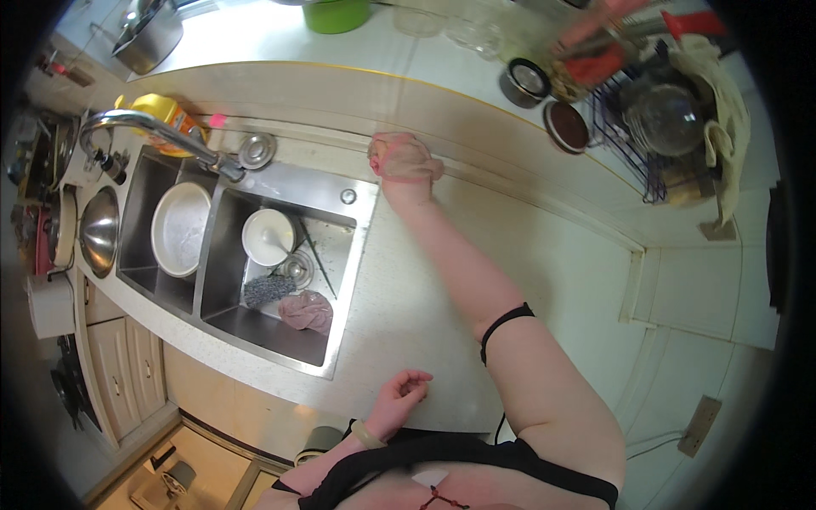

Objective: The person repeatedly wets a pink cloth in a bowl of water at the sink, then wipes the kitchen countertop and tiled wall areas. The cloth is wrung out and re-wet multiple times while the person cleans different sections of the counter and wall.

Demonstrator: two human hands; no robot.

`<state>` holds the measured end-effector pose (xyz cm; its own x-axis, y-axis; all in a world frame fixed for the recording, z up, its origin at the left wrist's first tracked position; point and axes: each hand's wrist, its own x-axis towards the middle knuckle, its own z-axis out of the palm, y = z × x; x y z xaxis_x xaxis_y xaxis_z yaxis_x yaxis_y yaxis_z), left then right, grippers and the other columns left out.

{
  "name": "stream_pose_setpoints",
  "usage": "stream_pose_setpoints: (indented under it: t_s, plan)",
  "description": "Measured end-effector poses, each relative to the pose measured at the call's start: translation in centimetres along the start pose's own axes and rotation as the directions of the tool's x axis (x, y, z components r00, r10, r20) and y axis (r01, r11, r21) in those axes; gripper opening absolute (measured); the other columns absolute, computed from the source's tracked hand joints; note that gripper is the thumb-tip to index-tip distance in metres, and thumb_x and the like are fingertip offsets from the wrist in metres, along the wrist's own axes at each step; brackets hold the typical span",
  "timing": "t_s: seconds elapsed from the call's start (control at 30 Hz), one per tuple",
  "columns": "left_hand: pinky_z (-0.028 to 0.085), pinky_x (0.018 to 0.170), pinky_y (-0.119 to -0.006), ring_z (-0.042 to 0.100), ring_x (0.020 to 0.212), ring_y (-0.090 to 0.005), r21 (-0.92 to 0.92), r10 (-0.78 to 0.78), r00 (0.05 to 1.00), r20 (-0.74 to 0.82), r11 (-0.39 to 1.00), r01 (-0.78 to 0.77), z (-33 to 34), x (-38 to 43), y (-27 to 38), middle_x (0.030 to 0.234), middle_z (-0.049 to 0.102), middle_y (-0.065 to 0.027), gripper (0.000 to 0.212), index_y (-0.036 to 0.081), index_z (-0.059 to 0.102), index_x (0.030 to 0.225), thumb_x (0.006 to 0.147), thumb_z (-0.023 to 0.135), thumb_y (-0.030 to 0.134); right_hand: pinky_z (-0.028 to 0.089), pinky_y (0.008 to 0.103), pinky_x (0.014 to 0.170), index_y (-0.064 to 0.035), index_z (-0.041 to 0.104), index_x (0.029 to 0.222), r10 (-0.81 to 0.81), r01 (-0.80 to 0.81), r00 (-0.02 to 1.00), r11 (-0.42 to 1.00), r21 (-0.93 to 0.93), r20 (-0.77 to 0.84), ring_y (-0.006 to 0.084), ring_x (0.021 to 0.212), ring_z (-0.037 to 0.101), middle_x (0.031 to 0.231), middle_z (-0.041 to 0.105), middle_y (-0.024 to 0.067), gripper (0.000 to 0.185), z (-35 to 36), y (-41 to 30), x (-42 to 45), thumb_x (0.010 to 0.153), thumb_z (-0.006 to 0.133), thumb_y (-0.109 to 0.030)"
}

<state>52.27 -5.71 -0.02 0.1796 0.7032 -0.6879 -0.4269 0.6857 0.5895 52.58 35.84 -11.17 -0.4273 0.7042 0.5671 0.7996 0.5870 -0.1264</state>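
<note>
My right hand (398,182) reaches far across the pale countertop (408,287), pressing a bunched pinkish cloth (414,158) against the strip at the foot of the back wall ledge. The cloth covers most of its fingers. Close to the counter's front edge, my left hand (403,396) is loosely curled with nothing seen in it. To the left is a double steel sink (255,341). Its nearer basin holds a white bowl (268,239), a grey scouring pad (269,291) and a crumpled pink cloth (307,311). A white basin (182,229) stands in the other compartment.
A chrome faucet (159,131) arches over the sink beside a yellow bottle (169,121). On the raised ledge are a steel pot (148,41), a green container (336,14) and a dark-topped jar (526,83). A wire rack (621,137) and a wall socket (700,426) lie right.
</note>
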Motion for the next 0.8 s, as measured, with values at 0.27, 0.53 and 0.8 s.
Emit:
stream_pose_setpoints:
  t_s: [0.27, 0.53, 0.8]
  plan:
    - [0.051, 0.084, -0.027, 0.062, 0.090, -0.0112, -0.078, 0.001, 0.995, -0.096, 0.997, -0.008, -2.7, -0.3, 1.7, 0.099, 0.065, -0.0020, 0.024, 0.001, 0.067, 0.121, 0.097, 0.064, 0.006, 0.053, 0.0398, 0.055, -0.0059, 0.064, 0.089, -0.145, 0.222, 0.956, 0.926, -0.306, 0.255, 0.0295, 0.069, 0.066, 0.083, 0.066, 0.0129, 0.009, 5.4, -11.3, 8.7, 0.084, 0.056, -0.008]
    - [0.052, 0.084, -0.028, 0.062, 0.089, -0.0124, -0.043, 0.076, 0.964, -0.255, 0.995, -0.090, -3.5, -0.9, 2.6, 0.097, 0.064, -0.0024, 0.021, 0.002, 0.067, 0.118, 0.097, 0.066, 0.006, 0.058, 0.0459, 0.056, -0.0023, 0.064, 0.105, -0.267, 0.283, 0.953, 0.953, -0.108, 0.139, 0.0295, 0.077, 0.074, 0.091, 0.071, 0.0181, 0.023, 7.9, -16.0, 13.4, 0.090, 0.052, -0.016]
    - [0.052, 0.081, -0.028, 0.061, 0.087, -0.0126, 0.056, 0.141, 0.970, -0.201, 0.990, -0.132, -0.1, -1.3, 5.2, 0.097, 0.064, -0.0022, 0.019, 0.003, 0.066, 0.116, 0.097, 0.066, 0.004, 0.058, 0.0345, 0.073, -0.0054, 0.066, 0.088, -0.184, 0.066, 0.980, 0.648, 0.759, 0.072, 0.0241, 0.085, 0.073, 0.088, 0.071, 0.0084, 0.009, -2.0, -5.7, 8.7, 0.087, 0.060, -0.012]
